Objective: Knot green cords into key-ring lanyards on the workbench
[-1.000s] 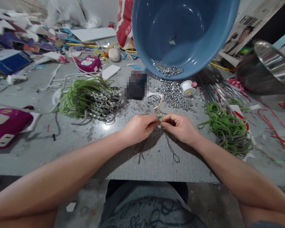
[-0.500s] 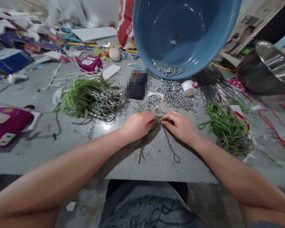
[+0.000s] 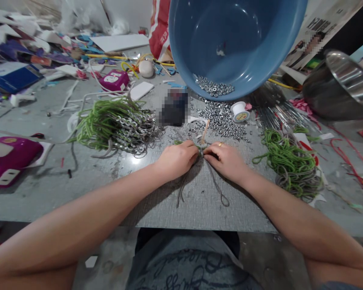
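Observation:
My left hand [image 3: 181, 158] and my right hand [image 3: 225, 158] meet close together over the table [image 3: 166, 215], fingertips nearly touching. Both are closed in a pinch on a green and grey cord [image 3: 218, 186], whose grey ends hang toward me, one ending in a loop. Most of the pinched part is hidden by my fingers. Just beyond my fingertips lie a thin tan strip [image 3: 205, 131] and many loose metal nuts [image 3: 225, 121]. A ring sits on a finger of my right hand.
A tilted blue basin [image 3: 230, 44] holds more nuts. Left lies a bundle of green cords with nuts [image 3: 109, 125]; right, loose green and grey cords [image 3: 293, 161]. A white thread spool [image 3: 239, 112], a phone-like dark object [image 3: 173, 108], a purple power strip [image 3: 13, 161] and a steel bowl [image 3: 341, 88] stand around.
My fingers have shifted slightly toward me at the pinched spot. The cord ends and the things around them lie as before.

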Demonstrator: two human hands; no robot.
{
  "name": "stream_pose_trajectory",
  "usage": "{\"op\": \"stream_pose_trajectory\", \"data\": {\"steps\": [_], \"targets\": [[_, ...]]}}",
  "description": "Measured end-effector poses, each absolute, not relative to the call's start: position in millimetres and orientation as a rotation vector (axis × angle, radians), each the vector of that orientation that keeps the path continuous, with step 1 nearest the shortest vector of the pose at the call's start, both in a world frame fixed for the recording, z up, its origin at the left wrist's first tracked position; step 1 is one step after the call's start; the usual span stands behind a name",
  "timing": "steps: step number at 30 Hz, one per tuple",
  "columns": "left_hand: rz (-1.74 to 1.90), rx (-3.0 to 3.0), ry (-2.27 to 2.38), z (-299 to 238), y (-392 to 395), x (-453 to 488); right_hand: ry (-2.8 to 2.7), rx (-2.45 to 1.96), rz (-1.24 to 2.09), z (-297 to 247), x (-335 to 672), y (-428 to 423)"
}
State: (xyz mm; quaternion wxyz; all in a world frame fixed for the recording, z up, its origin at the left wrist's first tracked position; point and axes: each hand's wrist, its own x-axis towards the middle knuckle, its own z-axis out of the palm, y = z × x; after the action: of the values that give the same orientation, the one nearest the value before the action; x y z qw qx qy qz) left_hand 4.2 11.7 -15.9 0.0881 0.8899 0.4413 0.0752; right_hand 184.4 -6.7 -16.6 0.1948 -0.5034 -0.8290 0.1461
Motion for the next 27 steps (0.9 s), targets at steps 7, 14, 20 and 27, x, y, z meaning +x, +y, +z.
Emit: {"op": "stream_pose_trajectory", "data": {"steps": [7,14,20,27], "targets": [[0.577,2.475,1.149,-16.6,17.2,-1.1,-2.208,-1.272,0.338,-15.9,186.6,-8.8],[0.834,2.337,0.965,-12.1,15.7,-2.1,-2.225,-1.117,0.207,-16.4,183.9,-10.5],[0.8,2.295,0.994,-10.7,12.0,0.0,-2.301,-1.197,0.221,-11.0,181.5,-10.8],[0.796,2.398,1.009,-15.1,8.4,-0.3,-2.342,-1.287,0.263,-6.8,178.3,-13.7]]}}
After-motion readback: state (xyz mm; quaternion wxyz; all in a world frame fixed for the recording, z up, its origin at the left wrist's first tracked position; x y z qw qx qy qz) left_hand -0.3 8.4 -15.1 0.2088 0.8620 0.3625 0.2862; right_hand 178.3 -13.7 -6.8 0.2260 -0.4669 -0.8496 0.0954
